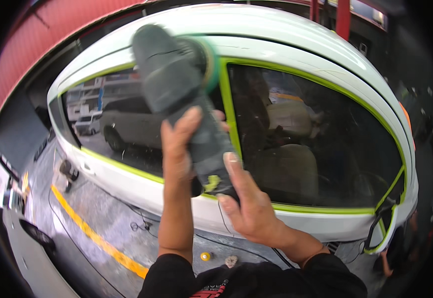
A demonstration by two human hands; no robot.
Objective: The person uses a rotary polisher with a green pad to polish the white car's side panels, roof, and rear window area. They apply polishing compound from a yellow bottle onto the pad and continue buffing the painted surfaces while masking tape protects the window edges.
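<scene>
Both my hands are on a dark grey polisher (169, 82), slightly blurred, with a green round pad (212, 67) at its head. The pad is up by the roof edge of a white car (276, 27), above the side windows; whether it touches the paint is hard to tell. My left hand (180, 141) wraps round the polisher's middle. Lower down, my right hand (253, 206) grips the rear end of its body, near a scrap of yellow-green tape. Yellow-green masking tape (230, 114) borders the car's dark windows.
A black cable (241, 249) runs over the floor below the car, near a small yellow round object (205, 256). The side mirror (381, 226) juts out at right, with another person's arm (386, 263) beyond. A silver car (33, 253) stands at lower left.
</scene>
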